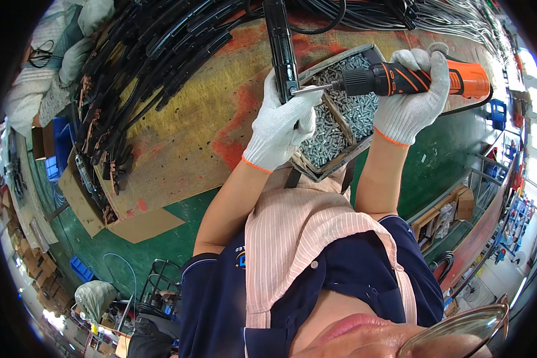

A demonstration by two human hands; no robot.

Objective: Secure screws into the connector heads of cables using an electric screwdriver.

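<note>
My left fingers point(303, 105) clasp a black bar point(281, 45) near the worktop's front edge point(203, 170). My right fingers point(440, 74) grip an orange screwdriver point(394, 79)

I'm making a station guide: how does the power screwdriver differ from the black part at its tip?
The screwdriver is orange and black; the part, almost wholly black. In the picture, the screwdriver lies crosswise; the part runs up and down. The right hand holds the screwdriver; the left hand, the part. Both are elongated.
</note>
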